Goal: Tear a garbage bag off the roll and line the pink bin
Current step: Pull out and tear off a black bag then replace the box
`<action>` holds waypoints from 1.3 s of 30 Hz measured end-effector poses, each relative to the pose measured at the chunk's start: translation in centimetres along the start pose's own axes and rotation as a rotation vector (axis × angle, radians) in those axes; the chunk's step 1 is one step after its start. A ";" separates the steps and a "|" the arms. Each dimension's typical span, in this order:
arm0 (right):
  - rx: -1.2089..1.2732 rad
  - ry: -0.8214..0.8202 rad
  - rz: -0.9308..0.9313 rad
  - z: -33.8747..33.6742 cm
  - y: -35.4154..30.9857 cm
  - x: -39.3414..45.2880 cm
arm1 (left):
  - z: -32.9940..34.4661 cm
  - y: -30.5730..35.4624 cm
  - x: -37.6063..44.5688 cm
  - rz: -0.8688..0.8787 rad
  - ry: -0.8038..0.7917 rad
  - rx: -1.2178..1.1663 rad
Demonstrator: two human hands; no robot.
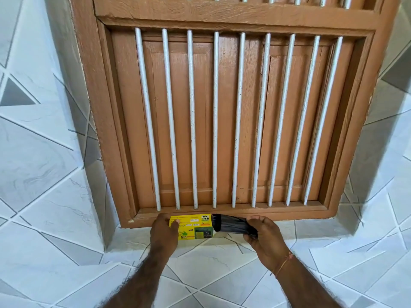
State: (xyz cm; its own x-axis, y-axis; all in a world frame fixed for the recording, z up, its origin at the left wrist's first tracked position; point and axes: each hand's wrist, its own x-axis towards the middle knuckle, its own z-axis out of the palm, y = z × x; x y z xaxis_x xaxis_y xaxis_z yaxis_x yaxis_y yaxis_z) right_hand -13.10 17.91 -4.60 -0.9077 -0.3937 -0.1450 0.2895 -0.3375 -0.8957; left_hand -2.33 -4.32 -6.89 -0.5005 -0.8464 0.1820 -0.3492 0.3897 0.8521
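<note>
The garbage bag roll (231,224) juts rightward from its yellow box (193,226) by the far sill, our left hand (163,232) clamping the box, our right hand (264,234) closed round the roll, which could unravel if we yank.

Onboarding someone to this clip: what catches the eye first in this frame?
The brown wooden window with its white vertical bars fills most of the view, set in a wall of white and grey tiles. Low at centre, the left hand holds a bright yellow box while the right hand grips the black bag roll sticking out of its right end.
</note>
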 end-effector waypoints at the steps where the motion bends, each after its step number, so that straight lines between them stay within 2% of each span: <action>1: -0.017 -0.001 -0.005 0.0 0.0 0.0 | 0.0 -0.1 0.1 0.033 0.029 0.039; 3: -0.074 -0.003 -0.026 0.0 0.0 -0.2 | -0.3 0.3 -0.2 0.179 0.147 0.168; 4: -0.119 -0.008 -0.043 0.1 0.0 -0.2 | -0.5 1.0 -0.7 0.253 0.186 0.155; 5: -0.179 -0.016 -0.064 0.2 0.1 -0.4 | -0.7 2.1 -1.5 0.317 0.125 0.068; 6: -0.248 -0.031 -0.090 0.4 0.2 -0.5 | -0.9 3.5 -2.4 0.345 -0.036 -0.034; 8: -0.350 -0.072 -0.128 1.1 0.1 -0.7 | -0.6 5.9 -4.0 0.300 -0.491 -0.112; 9: -0.358 -0.100 -0.135 1.5 0.0 -0.9 | -0.4 6.4 -4.5 0.287 -0.642 -0.094; 10: -0.334 -0.125 -0.135 1.8 0.0 -1.1 | -0.1 6.7 -4.8 0.306 -0.702 -0.078; 13: -0.077 -0.140 -0.073 2.3 -0.2 -1.6 | 0.3 6.7 -5.3 0.282 -0.619 -0.188; 16: 0.138 -0.134 0.125 2.8 1.0 -2.8 | 1.1 7.3 -6.3 0.081 -0.461 -0.364; 19: 0.279 -0.163 0.356 3.8 2.3 -4.3 | 1.7 8.9 -7.2 -0.088 -0.382 -0.523; 22: 0.400 -0.171 0.419 4.1 2.7 -4.9 | 1.7 9.9 -7.2 -0.121 -0.286 -0.503; 27: 0.415 -0.094 0.433 2.7 1.6 -4.2 | 0.3 10.3 -5.2 -0.250 -0.243 -0.643; 34: 0.331 -0.083 0.418 0.3 0.2 -3.5 | -3.1 5.7 0.5 -0.353 -0.024 -0.726; 37: 0.275 -0.093 0.369 -0.3 -0.7 -3.4 | -5.4 4.8 1.2 -0.360 0.129 -0.641; 39: 0.233 -0.124 0.337 -0.7 -1.3 -3.2 | -7.3 4.4 0.6 -0.386 0.183 -0.489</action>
State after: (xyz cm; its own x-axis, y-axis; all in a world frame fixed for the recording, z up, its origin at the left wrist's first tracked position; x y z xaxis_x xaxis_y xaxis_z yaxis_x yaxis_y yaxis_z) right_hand -10.76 20.21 -3.24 -0.7116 -0.6098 -0.3489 0.6372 -0.3512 -0.6860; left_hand 1.61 -5.80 0.60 -0.2534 -0.9574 -0.1382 -0.0546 -0.1285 0.9902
